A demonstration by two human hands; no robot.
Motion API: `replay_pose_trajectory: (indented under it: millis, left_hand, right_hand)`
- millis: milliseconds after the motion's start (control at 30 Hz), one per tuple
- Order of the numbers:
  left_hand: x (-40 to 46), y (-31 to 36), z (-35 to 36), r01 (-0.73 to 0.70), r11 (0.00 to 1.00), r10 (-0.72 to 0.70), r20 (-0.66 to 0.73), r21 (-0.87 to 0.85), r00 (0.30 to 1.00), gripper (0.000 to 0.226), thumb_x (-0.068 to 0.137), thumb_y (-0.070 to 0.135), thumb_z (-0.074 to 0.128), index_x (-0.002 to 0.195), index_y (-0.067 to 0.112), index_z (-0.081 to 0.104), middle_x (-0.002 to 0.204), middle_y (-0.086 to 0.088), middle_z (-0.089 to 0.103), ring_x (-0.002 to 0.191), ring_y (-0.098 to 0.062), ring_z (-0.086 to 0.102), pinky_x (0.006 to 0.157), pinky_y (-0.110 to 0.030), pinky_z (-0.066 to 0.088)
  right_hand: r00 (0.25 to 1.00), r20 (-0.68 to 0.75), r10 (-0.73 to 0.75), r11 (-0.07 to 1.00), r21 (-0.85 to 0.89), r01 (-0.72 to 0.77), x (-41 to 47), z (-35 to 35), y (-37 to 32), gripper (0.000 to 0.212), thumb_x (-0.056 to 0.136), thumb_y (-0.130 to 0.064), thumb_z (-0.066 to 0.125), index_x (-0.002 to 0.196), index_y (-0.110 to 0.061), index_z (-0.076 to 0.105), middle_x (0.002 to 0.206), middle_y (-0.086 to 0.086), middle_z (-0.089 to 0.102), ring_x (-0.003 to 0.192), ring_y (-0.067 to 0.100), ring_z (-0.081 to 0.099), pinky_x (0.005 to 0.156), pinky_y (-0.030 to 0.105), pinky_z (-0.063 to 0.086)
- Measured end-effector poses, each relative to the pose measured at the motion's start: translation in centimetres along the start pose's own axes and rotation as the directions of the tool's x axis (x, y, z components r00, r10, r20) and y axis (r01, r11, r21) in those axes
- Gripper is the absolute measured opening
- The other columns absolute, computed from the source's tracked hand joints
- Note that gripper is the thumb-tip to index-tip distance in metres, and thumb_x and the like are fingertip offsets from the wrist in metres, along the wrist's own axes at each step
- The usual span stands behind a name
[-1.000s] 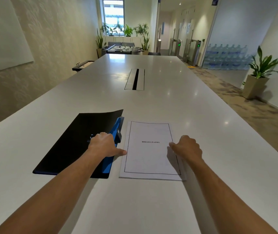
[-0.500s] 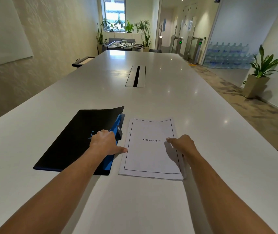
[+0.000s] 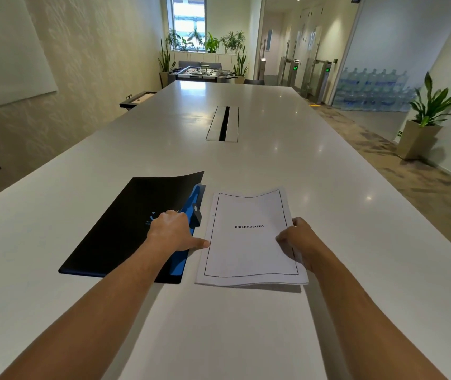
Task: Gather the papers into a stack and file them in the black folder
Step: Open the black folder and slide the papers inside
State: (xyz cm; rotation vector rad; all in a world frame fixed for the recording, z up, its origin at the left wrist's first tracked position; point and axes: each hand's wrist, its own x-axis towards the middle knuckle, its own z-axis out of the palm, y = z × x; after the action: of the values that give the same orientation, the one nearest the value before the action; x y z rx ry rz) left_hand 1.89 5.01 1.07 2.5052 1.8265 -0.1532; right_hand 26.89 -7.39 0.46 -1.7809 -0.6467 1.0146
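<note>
White and glossy, the long rectangular meeting table [image 3: 246, 165] carries the two things of the task close to its near edge. On the left lies the black plastic folder [image 3: 125, 229], flat, with its far right corner curling up off the surface; along its right side runs a blue spine strip with a small dark clip [image 3: 197, 215]. Just beside it on the right lies the stack of white printed papers [image 3: 249, 250], the top sheet framed by a thin black border and headed BIBLIOGRAPHY. A narrow strip of bare table separates folder and stack.

The left hand [image 3: 173, 231] rests on the folder's blue edge, fingers curled loosely downward and the thumb stretched out to the right until its tip touches the left edge of the stack; it presses rather than grasps. The right hand [image 3: 299, 241] pinches the stack at its right edge, thumb on top of the sheet and fingers tucked below. That side appears slightly raised: the far edge of the top sheet bows in a wave, and the near edge shows several sheets fanned a little above a shadow, though how many sheets the hand holds cannot be told.

Further along the table a metal cable hatch with a dark slot [image 3: 223, 123] is set into the middle. A green potted plant in a beige planter [image 3: 421, 133] stands on the floor to the right.
</note>
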Motion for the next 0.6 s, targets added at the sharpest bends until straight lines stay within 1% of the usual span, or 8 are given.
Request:
replay_pose_trajectory:
  millis: [67,167,233,300,367,467,533,600]
  left_hand:
    - [0.0,-0.2,-0.3,-0.006,1.000,0.006,0.022,-0.022,1.000,0.075,0.061,0.081,0.060,0.091,0.013,0.050,0.079,-0.003,0.051,0.064,-0.013,0.054,0.052,-0.024,0.044]
    - [-0.1,-1.0,-1.0,-0.003,0.995,0.008,0.048,-0.100,0.999,0.051,0.076,0.057,0.065,0.096,0.013,0.050,0.080,-0.002,0.052,0.069,-0.014,0.058,0.059,-0.026,0.050]
    - [-0.3,-1.4,-1.6,-0.003,0.993,0.006,0.027,-0.115,1.000,0.028,0.084,0.034,0.064,0.098,0.013,0.050,0.081,-0.002,0.052,0.067,-0.013,0.057,0.053,-0.023,0.044]
    - [-0.5,-1.6,-2.1,0.001,0.995,-0.003,-0.019,-0.104,1.000,0.015,0.087,0.022,0.061,0.092,0.015,0.048,0.080,-0.003,0.053,0.062,-0.011,0.055,0.048,-0.021,0.039]
    - [-0.6,-1.6,-2.7,-0.010,0.993,0.005,-0.048,-0.115,0.999,0.013,0.087,0.018,0.059,0.085,0.015,0.047,0.079,-0.003,0.054,0.059,-0.011,0.053,0.046,-0.021,0.038]
    - [-0.6,-1.1,-3.6,-0.037,0.985,0.029,-0.048,-0.167,0.998,0.010,0.087,0.016,0.060,0.083,0.014,0.052,0.081,-0.004,0.058,0.063,-0.013,0.058,0.053,-0.024,0.049]
    - [-0.7,-0.6,-4.1,-0.058,0.979,0.049,-0.052,-0.194,0.997,0.003,0.088,0.015,0.059,0.090,0.012,0.059,0.087,-0.006,0.062,0.070,-0.015,0.062,0.064,-0.028,0.053]
    - [-0.8,0.0,-4.5,-0.079,0.974,0.068,-0.056,-0.212,0.996,0.010,0.089,0.013,0.054,0.093,0.010,0.064,0.090,-0.008,0.065,0.071,-0.016,0.061,0.069,-0.029,0.055]
  right_hand:
    - [0.999,0.033,-0.023,0.993,0.114,0.019,0.1,-0.3,0.1,0.031,0.083,0.008,0.056,0.108,-0.010,0.051,0.112,0.024,0.063,0.085,0.029,0.065,0.068,0.031,0.055]
    - [0.995,0.047,-0.089,0.981,0.176,0.080,0.0,-0.7,-0.5,0.041,0.085,0.009,0.055,0.121,-0.009,0.049,0.114,0.023,0.063,0.089,0.031,0.067,0.067,0.029,0.058]
    - [0.991,0.023,-0.130,0.971,0.208,0.122,-0.2,-0.9,-1.4,0.045,0.086,0.011,0.054,0.126,-0.008,0.046,0.113,0.021,0.062,0.088,0.030,0.067,0.061,0.025,0.057]
    - [0.988,0.000,-0.157,0.956,0.250,0.152,-0.4,-0.6,-2.4,0.045,0.086,0.012,0.054,0.125,-0.008,0.047,0.111,0.019,0.063,0.087,0.029,0.066,0.055,0.022,0.055]
    - [0.983,-0.015,-0.181,0.941,0.289,0.177,-0.7,0.0,-3.3,0.045,0.086,0.014,0.052,0.125,-0.008,0.047,0.112,0.019,0.062,0.091,0.032,0.066,0.060,0.024,0.056]
    - [0.973,-0.017,-0.229,0.933,0.279,0.225,-1.2,1.6,-4.2,0.041,0.086,0.014,0.050,0.119,-0.008,0.047,0.108,0.018,0.062,0.090,0.031,0.065,0.069,0.027,0.057]
    - [0.967,-0.006,-0.256,0.942,0.222,0.251,-1.5,3.0,-4.3,0.041,0.084,0.012,0.049,0.119,-0.010,0.047,0.104,0.017,0.062,0.080,0.029,0.064,0.064,0.031,0.054]
    - [0.963,0.005,-0.271,0.952,0.153,0.267,-1.8,4.2,-4.1,0.041,0.083,0.009,0.046,0.119,-0.012,0.047,0.101,0.018,0.063,0.071,0.027,0.062,0.057,0.030,0.051]
